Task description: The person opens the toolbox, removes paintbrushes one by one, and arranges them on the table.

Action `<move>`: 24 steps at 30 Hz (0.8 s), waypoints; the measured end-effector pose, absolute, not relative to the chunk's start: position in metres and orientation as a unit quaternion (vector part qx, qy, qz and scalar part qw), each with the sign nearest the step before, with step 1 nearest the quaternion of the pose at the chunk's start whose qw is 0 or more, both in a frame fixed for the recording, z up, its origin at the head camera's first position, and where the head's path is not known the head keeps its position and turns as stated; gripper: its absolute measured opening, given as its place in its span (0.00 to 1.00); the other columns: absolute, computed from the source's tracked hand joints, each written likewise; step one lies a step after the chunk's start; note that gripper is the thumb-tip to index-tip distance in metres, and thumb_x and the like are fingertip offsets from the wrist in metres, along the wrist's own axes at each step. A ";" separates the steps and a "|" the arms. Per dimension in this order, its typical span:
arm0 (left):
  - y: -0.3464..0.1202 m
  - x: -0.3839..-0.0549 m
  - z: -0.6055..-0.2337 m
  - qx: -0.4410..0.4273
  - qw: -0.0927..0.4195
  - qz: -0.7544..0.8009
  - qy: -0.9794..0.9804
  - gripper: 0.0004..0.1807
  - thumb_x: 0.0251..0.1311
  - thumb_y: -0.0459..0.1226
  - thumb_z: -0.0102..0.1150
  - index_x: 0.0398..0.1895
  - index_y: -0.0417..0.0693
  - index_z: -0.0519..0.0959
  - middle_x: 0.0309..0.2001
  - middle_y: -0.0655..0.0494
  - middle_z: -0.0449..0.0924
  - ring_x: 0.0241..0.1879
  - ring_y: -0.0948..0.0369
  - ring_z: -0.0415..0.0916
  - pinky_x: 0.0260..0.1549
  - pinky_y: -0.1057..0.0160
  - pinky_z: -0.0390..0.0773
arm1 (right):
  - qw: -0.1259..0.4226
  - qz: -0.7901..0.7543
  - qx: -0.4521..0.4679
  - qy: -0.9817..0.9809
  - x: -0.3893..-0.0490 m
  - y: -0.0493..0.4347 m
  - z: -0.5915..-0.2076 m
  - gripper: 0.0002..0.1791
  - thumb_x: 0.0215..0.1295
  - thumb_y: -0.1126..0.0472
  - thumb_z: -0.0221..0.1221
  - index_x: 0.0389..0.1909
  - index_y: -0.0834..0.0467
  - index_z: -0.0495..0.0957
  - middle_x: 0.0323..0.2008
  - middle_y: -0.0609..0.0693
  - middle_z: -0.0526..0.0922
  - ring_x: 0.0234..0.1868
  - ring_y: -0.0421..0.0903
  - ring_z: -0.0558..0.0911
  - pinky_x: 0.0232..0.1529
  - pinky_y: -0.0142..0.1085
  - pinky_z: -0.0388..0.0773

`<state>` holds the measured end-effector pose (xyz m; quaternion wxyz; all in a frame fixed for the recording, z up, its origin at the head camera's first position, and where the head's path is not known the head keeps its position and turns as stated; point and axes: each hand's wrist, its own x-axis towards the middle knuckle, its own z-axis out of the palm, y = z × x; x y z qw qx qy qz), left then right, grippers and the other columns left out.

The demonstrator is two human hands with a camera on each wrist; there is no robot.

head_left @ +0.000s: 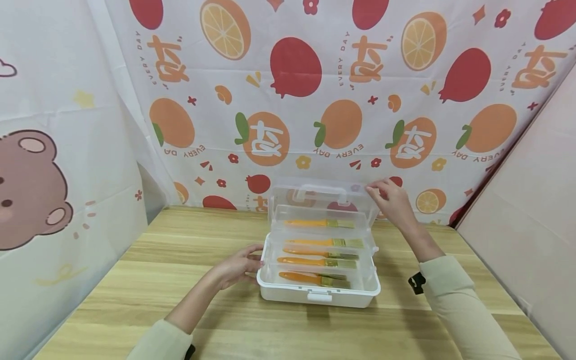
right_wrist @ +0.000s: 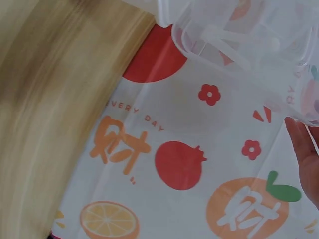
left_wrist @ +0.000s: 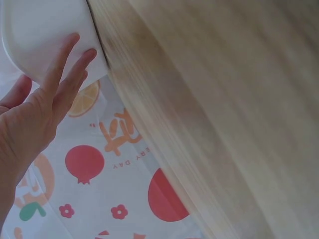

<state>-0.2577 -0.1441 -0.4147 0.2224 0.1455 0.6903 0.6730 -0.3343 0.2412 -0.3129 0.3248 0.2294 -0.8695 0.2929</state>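
A white storage box [head_left: 292, 294] with a raised clear lid [head_left: 283, 195] stands on the table. Paintbrushes [head_left: 306, 261] with orange handles lie in its base and on its clear trays [head_left: 360, 232]. Against the box's left side rests my left hand [head_left: 236, 267], its fingers extended; in the left wrist view, fingertips [left_wrist: 74, 37] touch the white wall. At the lid's upper right corner, my right hand [head_left: 393, 200] pinches the edge between thumb and fingers. Only part of that hand [right_wrist: 305, 154] shows in the right wrist view, beside the clear lid edge.
A wooden table [head_left: 180, 265] extends around the box. Behind it hangs a fruit-print cloth [head_left: 202, 125], close to the raised lid. Pale cloth walls [head_left: 103, 150] stand at both sides. A white latch [head_left: 319, 297] sits on the box's front.
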 end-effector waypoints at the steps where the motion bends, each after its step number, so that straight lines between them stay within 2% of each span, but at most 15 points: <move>1: -0.144 -0.258 -0.415 0.145 0.222 0.673 0.690 0.32 0.64 0.29 0.46 0.67 0.30 0.44 0.58 0.28 0.58 0.48 0.42 0.69 0.38 0.48 0.75 | 0.313 0.312 0.229 -0.867 -0.334 0.242 -0.314 0.14 0.64 0.56 0.57 0.39 0.64 0.79 0.40 0.54 0.78 0.38 0.52 0.76 0.38 0.47 0.75; 3: -0.144 -0.258 -0.414 0.143 0.221 0.674 0.691 0.32 0.64 0.29 0.46 0.67 0.30 0.45 0.58 0.28 0.58 0.48 0.42 0.69 0.38 0.48 0.75 | 0.285 0.355 0.230 -0.860 -0.330 0.241 -0.314 0.15 0.65 0.57 0.55 0.42 0.67 0.76 0.45 0.58 0.77 0.46 0.56 0.75 0.44 0.50 0.74; 6: -0.145 -0.257 -0.415 0.141 0.220 0.674 0.691 0.32 0.64 0.29 0.46 0.67 0.30 0.45 0.58 0.27 0.58 0.48 0.41 0.69 0.38 0.48 0.75 | 0.240 0.430 0.233 -0.839 -0.317 0.236 -0.311 0.15 0.66 0.63 0.54 0.47 0.71 0.71 0.52 0.64 0.71 0.56 0.60 0.68 0.52 0.54 0.66; 10: -0.145 -0.257 -0.415 0.140 0.221 0.676 0.689 0.33 0.64 0.29 0.46 0.67 0.30 0.44 0.58 0.27 0.57 0.49 0.40 0.69 0.39 0.47 0.75 | 0.199 0.501 0.237 -0.808 -0.307 0.235 -0.314 0.18 0.65 0.69 0.51 0.54 0.73 0.66 0.58 0.67 0.64 0.62 0.61 0.61 0.58 0.54 0.58; 14: -0.144 -0.257 -0.416 0.140 0.222 0.678 0.687 0.33 0.64 0.29 0.46 0.67 0.31 0.45 0.58 0.26 0.57 0.50 0.39 0.68 0.40 0.46 0.74 | 0.176 0.556 0.229 -0.779 -0.316 0.244 -0.333 0.22 0.67 0.69 0.50 0.61 0.70 0.61 0.62 0.63 0.60 0.61 0.61 0.62 0.54 0.43 0.67; 18: -0.144 -0.258 -0.416 0.136 0.220 0.681 0.685 0.32 0.64 0.28 0.46 0.67 0.31 0.45 0.58 0.26 0.57 0.50 0.38 0.67 0.40 0.46 0.74 | 0.170 0.602 0.206 -0.753 -0.327 0.252 -0.357 0.23 0.68 0.68 0.49 0.61 0.71 0.57 0.61 0.65 0.62 0.56 0.51 0.70 0.48 0.31 0.72; 21: -0.144 -0.258 -0.416 0.135 0.220 0.681 0.685 0.32 0.64 0.28 0.45 0.67 0.30 0.45 0.58 0.26 0.57 0.50 0.38 0.67 0.40 0.46 0.74 | 0.168 0.626 0.200 -0.735 -0.332 0.255 -0.370 0.23 0.68 0.68 0.48 0.60 0.74 0.58 0.58 0.71 0.63 0.50 0.39 0.73 0.45 0.28 0.72; 24: -0.145 -0.258 -0.416 0.137 0.220 0.680 0.685 0.32 0.64 0.28 0.45 0.67 0.30 0.45 0.58 0.26 0.58 0.49 0.39 0.68 0.39 0.46 0.75 | 0.156 0.636 0.211 -0.726 -0.335 0.257 -0.380 0.24 0.68 0.69 0.48 0.63 0.73 0.57 0.59 0.73 0.61 0.47 0.35 0.74 0.44 0.29 0.74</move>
